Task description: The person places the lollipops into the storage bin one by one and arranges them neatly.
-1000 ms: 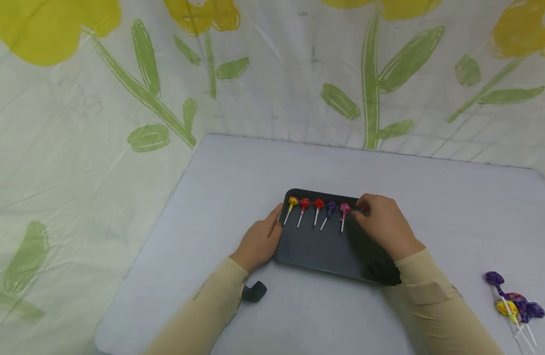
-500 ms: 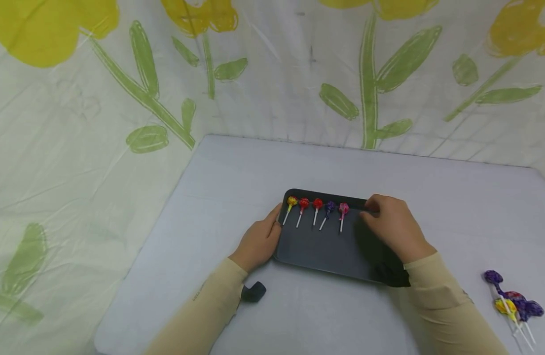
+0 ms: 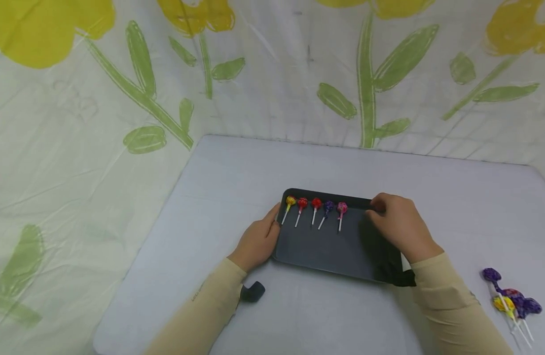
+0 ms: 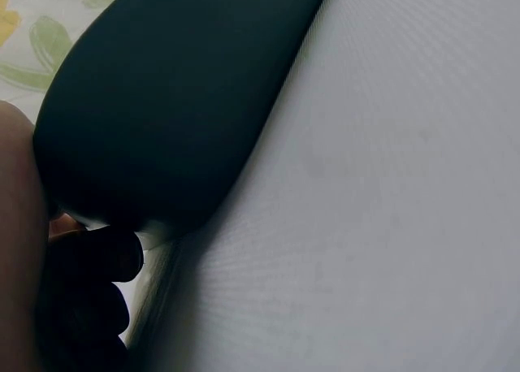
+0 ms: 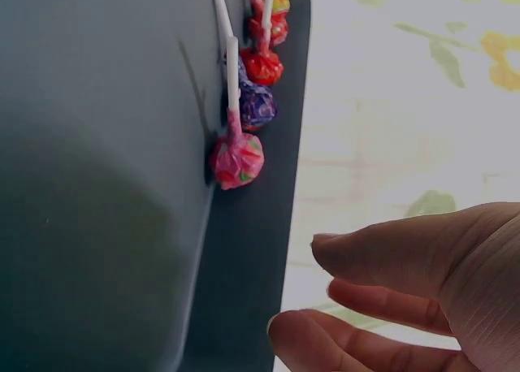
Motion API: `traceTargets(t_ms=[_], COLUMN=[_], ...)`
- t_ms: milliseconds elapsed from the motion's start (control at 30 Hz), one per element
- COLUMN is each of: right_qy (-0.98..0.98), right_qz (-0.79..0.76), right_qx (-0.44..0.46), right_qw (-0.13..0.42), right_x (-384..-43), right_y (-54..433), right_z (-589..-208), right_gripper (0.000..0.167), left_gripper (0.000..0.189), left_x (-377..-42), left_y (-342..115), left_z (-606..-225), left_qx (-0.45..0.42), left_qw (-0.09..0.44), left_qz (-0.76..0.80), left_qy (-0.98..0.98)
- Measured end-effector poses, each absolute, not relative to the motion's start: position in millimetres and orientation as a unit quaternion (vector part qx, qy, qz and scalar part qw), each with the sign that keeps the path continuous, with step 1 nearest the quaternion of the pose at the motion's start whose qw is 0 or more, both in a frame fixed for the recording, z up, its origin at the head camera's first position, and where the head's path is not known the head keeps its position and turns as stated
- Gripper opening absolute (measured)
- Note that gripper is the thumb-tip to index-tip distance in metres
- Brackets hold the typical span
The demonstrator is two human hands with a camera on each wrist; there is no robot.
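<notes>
A dark rectangular baking tray (image 3: 325, 251) lies at mid-table. Along its far side, several wrapped lollipops form a row, from a yellow one (image 3: 290, 201) on the left, through red and purple, to a pink one (image 3: 342, 209). My left hand (image 3: 254, 241) grips the tray's left edge; in the left wrist view, curled fingers (image 4: 101, 254) show beside the tray's corner. Over the tray's far right part hovers my right hand (image 3: 401, 224). The right wrist view shows its thumb (image 5: 357, 254) and fingers bent loosely apart, with nothing between them, near the rim.
At the table's right side lies a small pile of lollipops (image 3: 516, 303), purple, red and yellow, sticks toward the near side. The white table (image 3: 183, 236) backs onto a flower-printed curtain (image 3: 272, 98). A black piece (image 3: 253, 292) sticks out beside the left wrist.
My right hand has moved to the right along the tray's far side, away from the pink lollipop. The left hand keeps its grip on the tray, and the row of lollipops stays put.
</notes>
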State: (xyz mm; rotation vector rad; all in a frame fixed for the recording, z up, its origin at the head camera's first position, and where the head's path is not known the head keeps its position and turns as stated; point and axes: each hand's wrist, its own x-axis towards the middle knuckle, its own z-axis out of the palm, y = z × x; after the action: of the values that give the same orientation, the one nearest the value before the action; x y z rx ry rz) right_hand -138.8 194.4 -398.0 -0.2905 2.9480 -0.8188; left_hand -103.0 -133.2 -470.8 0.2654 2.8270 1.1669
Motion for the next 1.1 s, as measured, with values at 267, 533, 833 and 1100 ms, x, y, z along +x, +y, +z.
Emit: traceTargets(t_ms=[267, 533, 833, 1100], right_qy=[0.962, 0.966, 0.964, 0.967], right_qz=[-0.259, -0.250, -0.253, -0.246], right_qx=[-0.082, -0.068, -0.073, -0.057], right_qw=[0.026, 0.019, 0.021, 0.032], right_x=[-136.6, -131.3, -136.9, -127.7], right_y=[201.5, 214.0, 208.4, 217.8], right_z=[-397.6, -397.7, -399.0, -399.7], right_gripper=[0.030, 0.031, 0.034, 0.035], left_gripper=[0.058, 0.059, 0.057, 0.057], left_x=[-108.0, -109.8, -108.5, -105.9], left_y=[-135.8, -130.1, -139.0, -133.1], left_z=[-468.7, -467.7, -471.1, -473.3], left_qx=[0.085, 0.100, 0.070, 0.084], left_qw=[0.034, 0.043, 0.020, 0.031], left_qz=[0.377, 0.382, 0.376, 0.385], left_qy=[0.922, 0.918, 0.924, 0.918])
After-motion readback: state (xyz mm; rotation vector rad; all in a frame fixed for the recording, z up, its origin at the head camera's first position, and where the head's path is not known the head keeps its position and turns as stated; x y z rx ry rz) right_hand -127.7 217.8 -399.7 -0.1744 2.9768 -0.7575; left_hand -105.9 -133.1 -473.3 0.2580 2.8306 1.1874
